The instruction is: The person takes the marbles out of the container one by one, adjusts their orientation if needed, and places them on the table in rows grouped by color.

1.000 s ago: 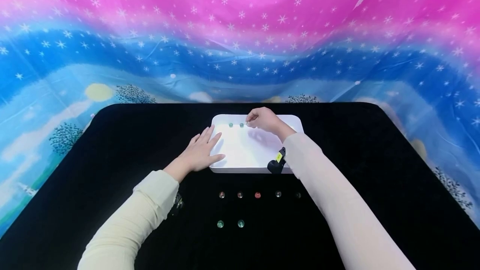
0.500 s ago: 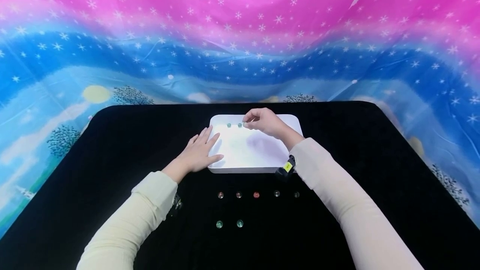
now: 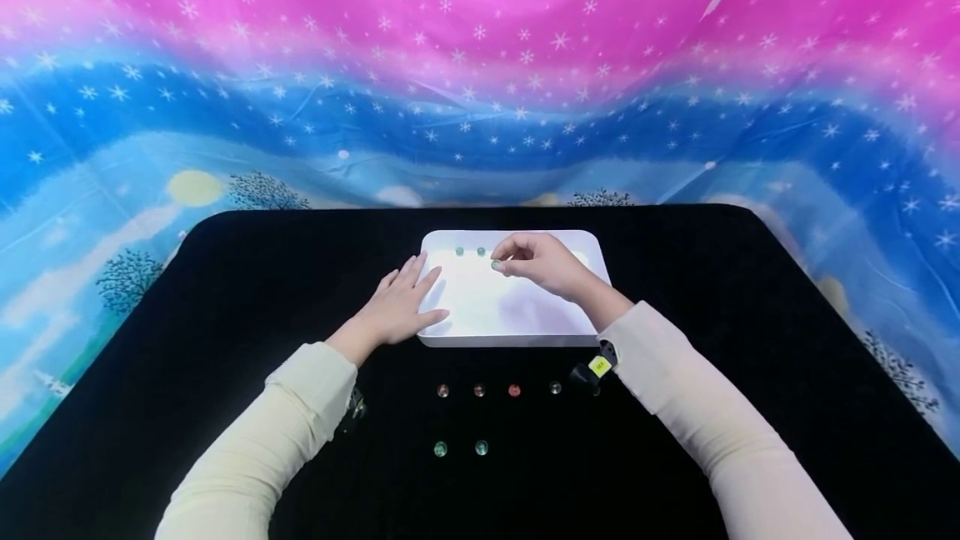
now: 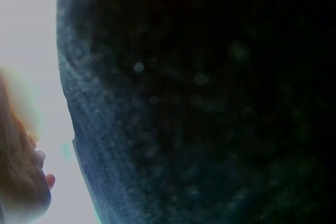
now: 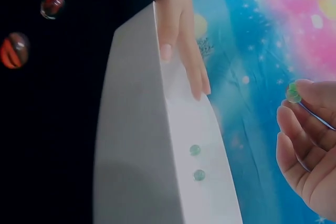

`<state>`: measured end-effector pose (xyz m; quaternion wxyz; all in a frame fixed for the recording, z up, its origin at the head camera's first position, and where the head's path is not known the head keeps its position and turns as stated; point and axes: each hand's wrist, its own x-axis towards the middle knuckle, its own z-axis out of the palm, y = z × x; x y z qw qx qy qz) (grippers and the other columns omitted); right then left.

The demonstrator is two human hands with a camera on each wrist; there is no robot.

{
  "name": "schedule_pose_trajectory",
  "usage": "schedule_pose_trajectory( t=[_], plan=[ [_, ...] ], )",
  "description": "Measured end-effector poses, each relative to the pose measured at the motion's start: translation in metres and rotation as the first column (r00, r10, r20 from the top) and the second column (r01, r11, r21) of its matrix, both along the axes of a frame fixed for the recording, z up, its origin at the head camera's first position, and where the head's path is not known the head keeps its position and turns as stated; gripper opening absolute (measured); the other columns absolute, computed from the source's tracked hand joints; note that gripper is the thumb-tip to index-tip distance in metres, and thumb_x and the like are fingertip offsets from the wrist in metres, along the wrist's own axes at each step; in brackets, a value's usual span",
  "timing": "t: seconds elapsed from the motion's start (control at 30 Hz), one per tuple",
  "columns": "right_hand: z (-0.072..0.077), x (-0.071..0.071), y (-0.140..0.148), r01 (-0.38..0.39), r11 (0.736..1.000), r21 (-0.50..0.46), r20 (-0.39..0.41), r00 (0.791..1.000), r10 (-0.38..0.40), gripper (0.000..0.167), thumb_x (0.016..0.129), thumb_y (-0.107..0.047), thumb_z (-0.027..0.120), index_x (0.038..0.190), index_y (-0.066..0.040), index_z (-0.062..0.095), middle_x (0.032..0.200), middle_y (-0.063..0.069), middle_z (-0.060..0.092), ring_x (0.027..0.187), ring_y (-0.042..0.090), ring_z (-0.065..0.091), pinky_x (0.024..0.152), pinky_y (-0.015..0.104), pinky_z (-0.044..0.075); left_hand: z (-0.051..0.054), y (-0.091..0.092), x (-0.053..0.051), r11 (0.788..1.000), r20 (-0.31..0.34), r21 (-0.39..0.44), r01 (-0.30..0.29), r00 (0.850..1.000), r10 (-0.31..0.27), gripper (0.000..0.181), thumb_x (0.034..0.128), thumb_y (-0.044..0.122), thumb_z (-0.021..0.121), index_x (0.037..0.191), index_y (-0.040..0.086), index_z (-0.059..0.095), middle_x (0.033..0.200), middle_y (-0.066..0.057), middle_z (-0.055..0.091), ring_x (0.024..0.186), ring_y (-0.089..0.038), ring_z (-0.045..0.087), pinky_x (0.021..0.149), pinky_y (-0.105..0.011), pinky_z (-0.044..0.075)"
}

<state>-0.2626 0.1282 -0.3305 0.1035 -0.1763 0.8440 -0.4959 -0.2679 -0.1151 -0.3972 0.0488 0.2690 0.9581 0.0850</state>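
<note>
My right hand (image 3: 551, 265) pinches a green glass marble (image 3: 496, 266) between thumb and fingertips above the white tray (image 3: 480, 298). In the right wrist view the pinched green marble (image 5: 293, 94) shows clearly, with the other fingers loosely bent. Along the tray's far side sit two more green marbles, a left one (image 3: 460, 252) and a right one (image 3: 482, 252), a small distance apart. My left hand (image 3: 390, 305) rests on the tray's left rim with its fingers spread.
On the black cloth (image 3: 360, 482) in front of the tray lie a row of reddish and clear marbles (image 3: 514, 390) and two green marbles (image 3: 482, 447). My right wrist camera partly covers the row's right end. A colourful curtain (image 3: 480, 107) hangs behind the table.
My right hand has drawn back a little toward me and to the right, with the green marble still pinched. The left hand stays on the rim.
</note>
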Motion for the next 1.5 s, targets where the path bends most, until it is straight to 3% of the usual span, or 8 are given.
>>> schedule_pose_trajectory(
  t=[0.2,0.4,0.63,0.8,1.0,1.3,1.5],
  plan=[
    [-0.001,0.016,0.007,-0.004,0.999,-0.051,0.035,0.999,0.006,0.018,0.082,-0.015,0.059,0.095,-0.003,0.06,0.09,0.007,0.058,0.083,0.028,0.053,0.076,0.043,0.042,-0.001,0.0,0.0,1.0,0.0,0.01,0.0,1.0,0.0,0.071,0.0851,0.054,0.037,0.139,0.013,0.016,0.143,-0.013,-0.003,0.129,-0.026,-0.002,0.099,-0.047,0.009],
    [-0.005,0.028,0.01,-0.024,0.994,-0.107,0.017,1.0,0.026,0.019,0.081,-0.014,0.06,0.095,-0.002,0.06,0.086,0.007,0.058,0.081,0.031,0.052,0.072,0.038,0.043,-0.001,-0.001,0.001,1.0,0.005,0.016,0.005,1.0,-0.005,0.071,0.0852,0.054,0.036,0.139,0.013,0.016,0.143,-0.012,-0.004,0.129,-0.025,-0.003,0.099,-0.047,0.008],
    [-0.008,0.045,0.013,-0.051,0.985,-0.165,0.029,0.998,0.057,0.021,0.082,-0.013,0.059,0.096,0.003,0.058,0.086,0.008,0.057,0.08,0.037,0.049,0.076,0.05,0.039,0.001,0.0,0.001,1.0,0.009,0.015,0.008,1.0,-0.008,0.072,0.085,0.055,0.035,0.14,0.013,0.015,0.143,-0.012,-0.004,0.129,-0.025,-0.003,0.099,-0.047,0.008],
    [-0.009,0.058,0.016,-0.069,0.979,-0.192,0.024,0.997,0.075,0.023,0.082,-0.013,0.059,0.097,0.005,0.057,0.085,0.008,0.056,0.077,0.035,0.049,0.072,0.043,0.042,0.001,0.0,0.0,1.0,0.011,0.013,0.007,1.0,-0.007,0.072,0.0851,0.056,0.035,0.14,0.014,0.014,0.143,-0.011,-0.006,0.129,-0.025,-0.004,0.099,-0.047,0.008],
    [-0.017,0.072,0.019,-0.075,0.977,-0.199,0.031,0.996,0.082,0.022,0.082,-0.012,0.058,0.097,0.005,0.057,0.084,0.007,0.056,0.07,0.023,0.05,0.063,0.032,0.043,-0.001,-0.001,0.0,1.0,0.0,0.005,0.005,1.0,-0.005,0.071,0.0851,0.056,0.035,0.14,0.014,0.015,0.143,-0.012,-0.005,0.129,-0.026,-0.003,0.099,-0.048,0.009],
    [-0.027,0.089,0.023,-0.093,0.977,-0.191,0.045,0.994,0.103,0.023,0.081,-0.012,0.06,0.095,0.006,0.058,0.082,0.008,0.057,0.073,0.021,0.054,0.067,0.038,0.045,-0.001,-0.001,0.0,1.0,0.001,-0.004,0.005,1.0,-0.005,0.072,0.085,0.056,0.034,0.14,0.013,0.015,0.143,-0.012,-0.006,0.129,-0.026,-0.003,0.099,-0.048,0.009],
    [-0.032,0.097,0.022,-0.125,0.97,-0.207,0.062,0.988,0.141,0.022,0.081,-0.009,0.059,0.095,0.008,0.057,0.082,0.008,0.056,0.071,0.013,0.053,0.064,0.033,0.045,0.001,0.0,0.001,1.0,0.009,0.0,0.005,1.0,-0.005,0.072,0.085,0.056,0.034,0.14,0.013,0.015,0.143,-0.012,-0.006,0.129,-0.026,-0.003,0.099,-0.048,0.009]
  ],
)
